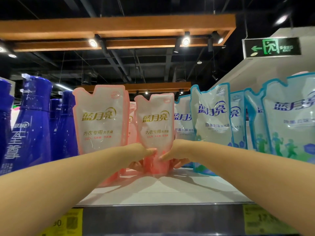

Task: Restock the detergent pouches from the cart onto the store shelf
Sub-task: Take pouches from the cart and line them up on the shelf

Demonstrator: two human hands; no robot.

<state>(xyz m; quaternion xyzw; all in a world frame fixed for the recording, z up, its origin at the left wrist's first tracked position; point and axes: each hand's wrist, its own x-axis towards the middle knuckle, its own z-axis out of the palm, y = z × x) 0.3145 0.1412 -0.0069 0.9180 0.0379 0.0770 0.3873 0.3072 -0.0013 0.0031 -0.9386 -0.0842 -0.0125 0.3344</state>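
Shelf (170,193), white deck, seen from just below its front rail; stock as follows

Item in hand: pink pouch (154,126), upright, its base on the shelf deck, set back from the front edge. My left hand (141,155) and right hand (173,155) grip its lower part from either side. My fingers (179,165) are curled round the bottom and both thumbs press on the front face.

Around it, and in the way:
- second pink pouch (100,120), upright just to the left and nearer me; my left forearm crosses its lower corner
- third pink pouch (132,116), further back in the gap between the two, mostly hidden
- blue-trimmed pouches (211,116), starting just beside my right wrist and overlapping in rows to the right

Counts:
- pink pouches, 3
- blue-trimmed pouches, 5 that I can tell apart
- dark blue bottles (32,120), 4, at the left end
- yellow price tags (265,218), 2, on the front rail, print blurred
- green exit sign (272,47), 1, upper right
- spotlights (185,42), 3 lit, under a wooden ceiling frame

Contents: the pouches bulge at the body; what fills them I cannot tell
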